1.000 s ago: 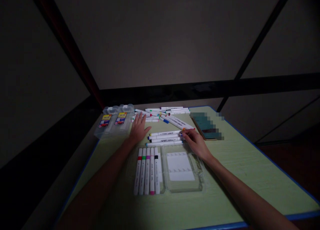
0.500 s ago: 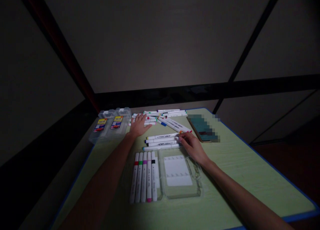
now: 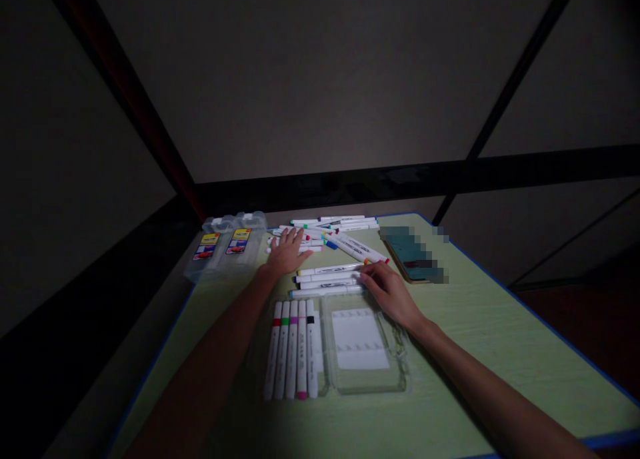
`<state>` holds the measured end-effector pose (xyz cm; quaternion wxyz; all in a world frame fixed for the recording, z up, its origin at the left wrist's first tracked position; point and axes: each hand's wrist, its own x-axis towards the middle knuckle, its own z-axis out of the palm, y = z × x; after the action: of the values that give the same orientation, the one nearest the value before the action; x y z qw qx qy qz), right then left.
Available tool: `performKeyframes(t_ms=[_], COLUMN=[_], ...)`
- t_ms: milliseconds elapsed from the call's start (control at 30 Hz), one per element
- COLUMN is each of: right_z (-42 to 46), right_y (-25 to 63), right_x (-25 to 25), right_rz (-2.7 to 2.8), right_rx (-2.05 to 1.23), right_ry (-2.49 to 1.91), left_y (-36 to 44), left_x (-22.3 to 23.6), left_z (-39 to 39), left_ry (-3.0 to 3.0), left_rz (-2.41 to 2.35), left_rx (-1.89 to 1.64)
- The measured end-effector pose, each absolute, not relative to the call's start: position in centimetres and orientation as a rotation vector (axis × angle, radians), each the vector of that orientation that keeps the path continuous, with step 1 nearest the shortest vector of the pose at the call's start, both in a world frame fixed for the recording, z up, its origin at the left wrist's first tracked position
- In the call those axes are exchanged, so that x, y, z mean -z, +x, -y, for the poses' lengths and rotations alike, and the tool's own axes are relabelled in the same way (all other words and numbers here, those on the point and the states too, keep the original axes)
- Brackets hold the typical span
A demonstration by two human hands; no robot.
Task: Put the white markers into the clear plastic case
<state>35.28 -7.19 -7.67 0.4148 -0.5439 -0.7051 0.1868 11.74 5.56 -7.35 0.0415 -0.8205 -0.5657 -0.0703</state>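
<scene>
My left hand (image 3: 287,251) lies with fingers spread over a loose pile of white markers (image 3: 313,242) at the far side of the table. My right hand (image 3: 393,289) has its thumb and fingers closed at the right ends of a short row of white markers (image 3: 330,280), which lie sideways. Just in front of that row is an open clear plastic case (image 3: 405,379). Its left half holds several upright-laid markers (image 3: 291,352) with red, green, purple, pink and black bands. A white sheet (image 3: 360,339) lies in the right half.
Two clear cases (image 3: 220,262) with yellow and blue labels lie at the far left. A phone-like flat thing with a greenish face (image 3: 410,252), partly pixelated, lies right. The green table (image 3: 480,332) has a blue edge, with a wall (image 3: 325,79) behind it.
The view has shifted slightly, so everything sits a little further right. Both hands keep nearly the same places on the markers.
</scene>
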Motion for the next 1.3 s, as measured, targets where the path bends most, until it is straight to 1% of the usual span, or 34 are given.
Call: performKeyframes(t_ms=[167,333,467,567,667,833,1300], right_z=[7.3,7.2,7.2,7.2,7.3,7.4,7.7], right_y=[35.3,35.3,35.3,35.3,35.3,35.3,35.4], right_x=[7.7,7.6,7.5,7.5,7.5,7.4,7.1], right_rz=[1.817,1.772,1.744,1.741,1.749,1.760,1.776], right_rx=[-0.455,-0.516,-0.547,-0.545,-0.548,-0.556,-0.540], right_ry=[-1.355,-1.357,-1.354,-1.353,-1.363,-1.364,-1.392], left_y=[12.0,12.2,11.3,9.6,7.6,6.3,6.9], left_x=[7.3,7.1,6.1,5.8,6.5,8.2,7.8], left_z=[-4.5,-3.5,-3.1,-2.7,-2.1,-1.5,-1.2], left_ry=[-2.527,-2.566,-2.639,-2.691,-2.654,-2.658,-2.599], left_rz=[1.809,1.830,1.811,1.697,1.680,1.622,1.598], left_rx=[0.199,0.229,0.385,0.557,0.720,0.870,0.833])
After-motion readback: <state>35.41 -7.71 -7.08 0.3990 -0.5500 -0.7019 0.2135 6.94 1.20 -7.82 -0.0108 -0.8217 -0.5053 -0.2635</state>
